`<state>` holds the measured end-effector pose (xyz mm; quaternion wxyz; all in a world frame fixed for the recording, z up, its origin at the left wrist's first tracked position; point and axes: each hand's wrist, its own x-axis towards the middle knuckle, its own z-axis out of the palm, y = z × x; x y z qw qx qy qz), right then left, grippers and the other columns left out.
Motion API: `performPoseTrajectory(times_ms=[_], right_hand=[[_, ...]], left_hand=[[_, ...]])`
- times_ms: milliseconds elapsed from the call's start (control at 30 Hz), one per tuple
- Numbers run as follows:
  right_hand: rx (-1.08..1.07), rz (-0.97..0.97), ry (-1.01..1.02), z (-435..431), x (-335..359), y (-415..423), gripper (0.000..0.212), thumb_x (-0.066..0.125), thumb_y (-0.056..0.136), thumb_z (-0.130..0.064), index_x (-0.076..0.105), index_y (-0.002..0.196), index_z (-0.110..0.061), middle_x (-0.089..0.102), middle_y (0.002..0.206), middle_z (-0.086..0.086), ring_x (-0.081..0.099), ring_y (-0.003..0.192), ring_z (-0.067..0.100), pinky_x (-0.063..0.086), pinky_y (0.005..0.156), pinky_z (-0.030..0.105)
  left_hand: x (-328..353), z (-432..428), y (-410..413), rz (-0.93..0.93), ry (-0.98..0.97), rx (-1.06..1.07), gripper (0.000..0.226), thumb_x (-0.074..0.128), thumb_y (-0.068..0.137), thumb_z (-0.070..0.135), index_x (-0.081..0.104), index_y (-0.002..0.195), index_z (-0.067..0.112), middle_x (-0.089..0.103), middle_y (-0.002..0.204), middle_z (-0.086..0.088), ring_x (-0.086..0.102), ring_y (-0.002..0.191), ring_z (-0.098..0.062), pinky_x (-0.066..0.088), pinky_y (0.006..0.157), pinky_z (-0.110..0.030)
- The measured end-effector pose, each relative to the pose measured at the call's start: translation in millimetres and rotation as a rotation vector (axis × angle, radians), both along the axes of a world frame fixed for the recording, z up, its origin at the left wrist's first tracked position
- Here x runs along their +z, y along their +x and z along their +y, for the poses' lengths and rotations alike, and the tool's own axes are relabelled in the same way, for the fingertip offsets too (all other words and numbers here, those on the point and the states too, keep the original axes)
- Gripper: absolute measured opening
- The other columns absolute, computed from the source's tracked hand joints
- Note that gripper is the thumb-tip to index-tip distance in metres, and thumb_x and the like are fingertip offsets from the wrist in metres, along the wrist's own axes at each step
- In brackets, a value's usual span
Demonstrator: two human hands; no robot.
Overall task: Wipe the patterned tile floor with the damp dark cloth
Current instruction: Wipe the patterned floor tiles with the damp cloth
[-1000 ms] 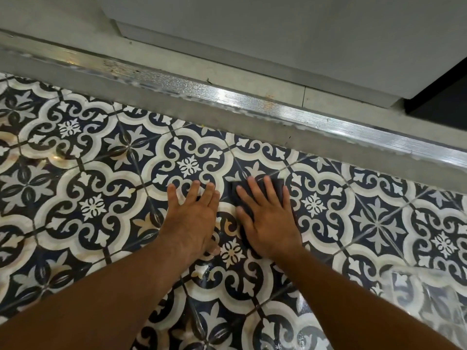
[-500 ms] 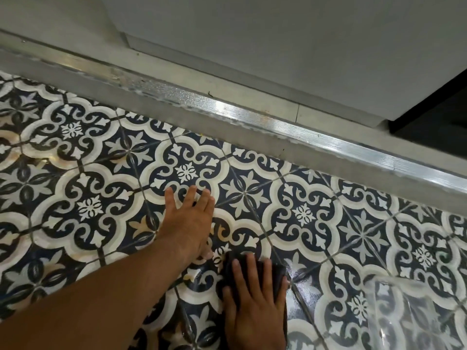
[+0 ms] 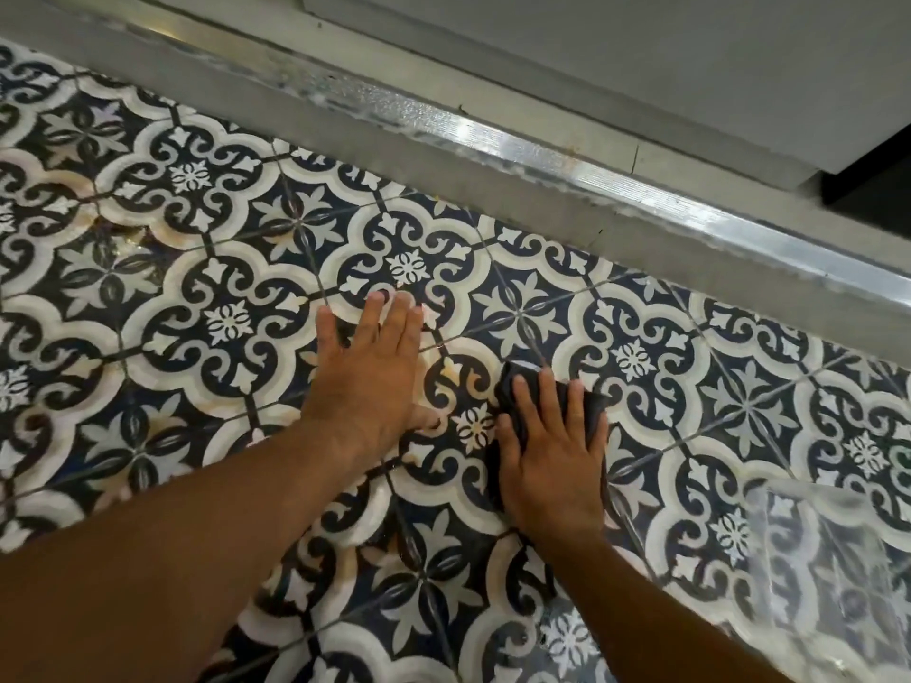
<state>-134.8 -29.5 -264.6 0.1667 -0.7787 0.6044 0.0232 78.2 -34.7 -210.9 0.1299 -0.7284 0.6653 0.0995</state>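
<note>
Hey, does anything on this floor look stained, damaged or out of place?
Yes. Brownish-yellow staining discolours the white parts of the tile floor left of the left hand, unlike the cleaner tiles right of the dark cloth. A clear plastic item lies at lower right.

Things in view, counted

Two hands: one left hand (image 3: 374, 382) and one right hand (image 3: 547, 460), with two bare forearms. One dark cloth (image 3: 510, 386). One patterned tile floor (image 3: 222, 317), made of many square tiles, too many cut by the picture edge for an exact number. One ribbed metal strip (image 3: 616, 179) along the far side of the floor. One clear plastic thing (image 3: 828, 574) at the lower right, kind not possible to tell. One grey panel (image 3: 641, 51) at the top.
</note>
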Motion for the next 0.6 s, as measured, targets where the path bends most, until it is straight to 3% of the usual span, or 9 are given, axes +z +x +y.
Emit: performPoseTrajectory(times_ms=[67,133,267,333,400,533,600], right_hand=[[-0.026,0.006,0.043,30,2,1,0.058,-0.01,0.091,-0.067,-0.013,0.147,-0.049,-0.023,0.158,-0.013,-0.035,0.14,0.012,-0.028,0.11,0.043],[-0.037,0.022,0.041,61,5,4,0.057,-0.005,0.094,-0.064,-0.006,0.148,-0.047,-0.018,0.159,-0.012,-0.03,0.143,0.016,-0.02,0.114,0.048],[-0.006,-0.051,0.061,116,18,26,0.053,0.028,0.096,-0.053,0.035,0.146,-0.033,0.029,0.156,-0.001,0.015,0.147,0.029,0.011,0.113,0.055],[0.041,-0.059,0.056,128,20,32,0.054,0.034,0.094,-0.052,0.039,0.144,-0.032,0.034,0.154,0.0,0.019,0.145,0.028,0.016,0.109,0.055],[0.086,-0.038,0.062,122,19,28,0.052,0.029,0.097,-0.053,0.035,0.146,-0.034,0.029,0.156,-0.001,0.013,0.146,0.027,0.014,0.111,0.054],[0.14,0.017,0.077,75,15,15,0.059,-0.006,0.093,-0.064,-0.001,0.149,-0.046,-0.013,0.16,-0.013,-0.029,0.143,0.014,-0.021,0.114,0.046],[0.145,0.014,0.087,52,15,11,0.059,-0.01,0.091,-0.065,-0.007,0.148,-0.047,-0.019,0.158,-0.015,-0.035,0.14,0.01,-0.027,0.111,0.043]], left_hand=[[3,15,13,0.037,-0.076,0.003,0.105,0.039,0.08,0.075,-0.016,0.148,0.018,-0.014,0.161,-0.001,-0.019,0.145,-0.022,-0.007,0.112,-0.062],[7,28,23,0.068,-0.104,0.007,0.095,0.032,0.083,0.073,-0.007,0.151,0.019,-0.004,0.162,0.0,-0.012,0.146,-0.02,-0.004,0.113,-0.058],[16,54,33,0.115,-0.109,0.013,0.082,0.027,0.087,0.066,0.012,0.153,0.019,0.013,0.161,0.0,0.0,0.148,-0.019,0.003,0.116,-0.056],[18,66,36,0.147,-0.108,0.039,0.078,0.036,0.089,0.061,0.018,0.152,0.019,0.02,0.159,0.0,0.006,0.148,-0.02,0.007,0.117,-0.055],[19,75,39,0.142,-0.093,0.05,0.075,0.038,0.09,0.061,0.021,0.151,0.02,0.023,0.158,0.001,0.008,0.147,-0.018,0.006,0.116,-0.053],[22,92,44,0.136,-0.054,0.059,0.075,0.022,0.088,0.064,0.028,0.149,0.021,0.028,0.156,0.002,0.013,0.147,-0.018,0.011,0.116,-0.054],[23,98,47,0.149,-0.05,0.071,0.077,0.013,0.087,0.063,0.029,0.149,0.02,0.027,0.157,0.001,0.014,0.147,-0.018,0.012,0.117,-0.053]])
